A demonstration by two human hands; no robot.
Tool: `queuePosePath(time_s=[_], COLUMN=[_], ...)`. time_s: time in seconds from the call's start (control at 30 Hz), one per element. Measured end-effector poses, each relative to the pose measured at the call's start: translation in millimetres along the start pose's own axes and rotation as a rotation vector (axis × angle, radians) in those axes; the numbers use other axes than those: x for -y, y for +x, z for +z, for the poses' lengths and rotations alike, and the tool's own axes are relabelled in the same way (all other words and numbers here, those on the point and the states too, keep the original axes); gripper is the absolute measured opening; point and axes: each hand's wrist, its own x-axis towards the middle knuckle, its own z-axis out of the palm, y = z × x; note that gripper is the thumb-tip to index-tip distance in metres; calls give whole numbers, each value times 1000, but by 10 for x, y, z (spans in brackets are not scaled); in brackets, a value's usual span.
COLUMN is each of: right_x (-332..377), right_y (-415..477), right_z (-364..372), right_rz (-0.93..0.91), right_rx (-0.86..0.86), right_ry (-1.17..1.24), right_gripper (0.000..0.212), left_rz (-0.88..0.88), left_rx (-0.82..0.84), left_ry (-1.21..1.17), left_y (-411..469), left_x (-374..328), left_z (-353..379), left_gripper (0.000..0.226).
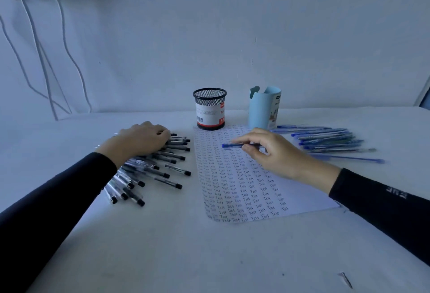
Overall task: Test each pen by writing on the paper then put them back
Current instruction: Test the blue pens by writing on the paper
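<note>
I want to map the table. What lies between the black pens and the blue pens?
In the head view, the paper lies between the black pens and the blue pens; above it the right hand holds one pen.

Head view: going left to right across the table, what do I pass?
Black pens → mesh cup → blue cup → blue pens. Left out, as they overlap these: paper, left hand, right hand and the pen it holds.

Office-like desk point(162, 246) — mesh pen cup point(209, 108), pens point(178, 170), written sheet point(244, 188).
</note>
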Motion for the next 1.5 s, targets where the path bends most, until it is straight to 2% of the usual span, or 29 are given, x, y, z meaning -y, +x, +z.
queuePosePath(time_s=[0.1,0.5,0.57,0.63,0.7,0.77,0.9,1.0,1.13,1.23,1.37,1.5], right_x=[20,44,17,-19,-43,-43,-127,-217,-248,-251,-243,-212], right_y=[2,-53,-45,-43,-35,-20,-45,-186,-321,-341,-307,-232], right_z=[10,-12,-11,15,18,-83,-590,-941,-1190,-1203,-1086,-813], right_rz=[5,8,10,9,31,69,241,409,574,614,546,375], right_rx=[-26,20,54,119,165,171,56,145,232,284,257,236], right_ry=[-2,-106,-108,-134,-156,-153,-283,-291,-285,-369,-412,-435], right_gripper=[26,23,24,27,30,30,14,7,17,17,12,8], left_rz=[-52,-117,-95,10,200,403,587,639,663,665,562,313], left_rx=[-28,-4,-53,-190,-322,-359,-171,-103,-177,-282,-516,-722], left_ry=[71,68,110,128,-4,-141,-362,-359,-297,-314,-474,-644], left_y=[-103,-268,-264,-258,-270,-321,-512,-551,-497,-480,-401,-254], left_x=[-80,-196,-186,-210,-318,-514,-941,-1144,-1236,-1217,-1018,-660], left_z=[9,3,-2,-29,-59,-71,82,196,214,164,-69,-332], left_gripper=[54,54,53,50,43,31,14,22,19,16,13,10])
